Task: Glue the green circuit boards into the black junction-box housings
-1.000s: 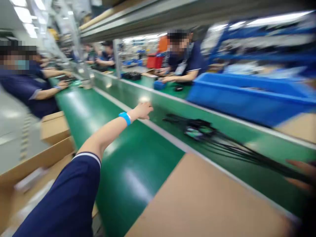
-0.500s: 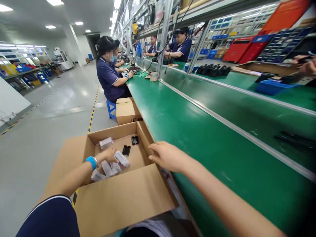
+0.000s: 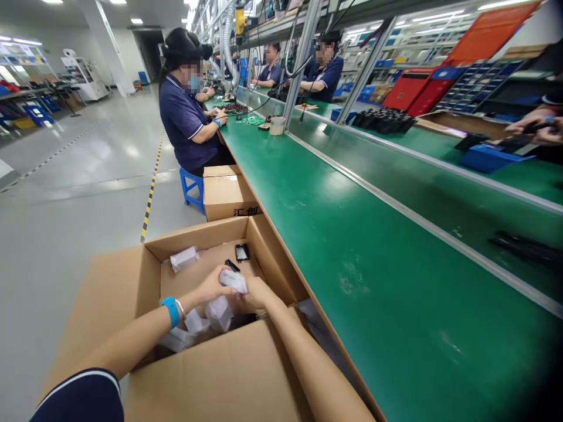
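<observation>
Both of my hands reach down into an open cardboard box (image 3: 145,275) beside the green bench. My left hand (image 3: 211,286), with a blue wristband, and my right hand (image 3: 254,296) close together on one white wrapped packet (image 3: 234,281). More white wrapped packets (image 3: 211,316) lie under my hands, and another white packet (image 3: 183,258) rests at the box's far left. Two small black parts (image 3: 241,252) sit loose on the box floor near its far wall.
A closed carton (image 3: 226,193) stands just beyond my box. The green bench (image 3: 352,234) and conveyor run along the right, with black cables (image 3: 523,246) on the belt. A seated co-worker (image 3: 187,117) works ahead on a blue stool (image 3: 191,187); others sit opposite.
My view swung from the conveyor to the box. My left hand dropped into the box, then my right hand came off the box edge and joined it on a white packet.
</observation>
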`<state>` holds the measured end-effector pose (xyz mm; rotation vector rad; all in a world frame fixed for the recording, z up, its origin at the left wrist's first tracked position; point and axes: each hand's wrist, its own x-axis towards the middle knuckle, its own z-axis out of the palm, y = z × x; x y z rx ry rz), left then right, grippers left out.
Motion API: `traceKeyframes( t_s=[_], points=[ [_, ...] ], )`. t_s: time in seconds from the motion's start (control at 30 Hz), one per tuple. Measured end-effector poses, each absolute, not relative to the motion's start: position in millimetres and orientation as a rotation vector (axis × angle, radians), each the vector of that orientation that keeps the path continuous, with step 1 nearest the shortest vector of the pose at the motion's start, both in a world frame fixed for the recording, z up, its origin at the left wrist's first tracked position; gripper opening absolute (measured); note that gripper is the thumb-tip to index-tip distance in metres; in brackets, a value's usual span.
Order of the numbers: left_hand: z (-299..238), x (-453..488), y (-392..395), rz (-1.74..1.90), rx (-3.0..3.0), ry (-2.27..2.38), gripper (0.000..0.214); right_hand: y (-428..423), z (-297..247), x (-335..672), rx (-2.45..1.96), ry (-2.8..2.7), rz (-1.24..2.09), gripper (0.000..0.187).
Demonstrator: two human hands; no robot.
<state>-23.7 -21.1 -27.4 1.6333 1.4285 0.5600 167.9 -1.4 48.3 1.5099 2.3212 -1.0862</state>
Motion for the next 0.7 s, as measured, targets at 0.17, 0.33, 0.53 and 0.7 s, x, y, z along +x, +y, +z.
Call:
traceKeyframes(
  t_s=[0.17,0.33,0.53,0.7],
  points=[
    [2.0,-47.4,-14.6,0.625,1.557,1.46,0.029,-1.0,71.3,191.0,1.67,2.286,-0.988,0.024],
    [45.0,-49.3,-18.1,0.721,1.442,1.447,0.02,-15.3,112.0,203.5,1.875,2.431,-0.972,0.023],
    [126.0,-10.6,-16.2,1.153,1.289,1.272,0.034,-30.8,128.7,189.6,1.854,2.765,-1.32,0.027],
    [177.1,25.9,-9.8,1.458,1.168,1.043,0.039,-43.4,154.5,177.6,1.583,3.067,-1.78,0.027]
  ],
)
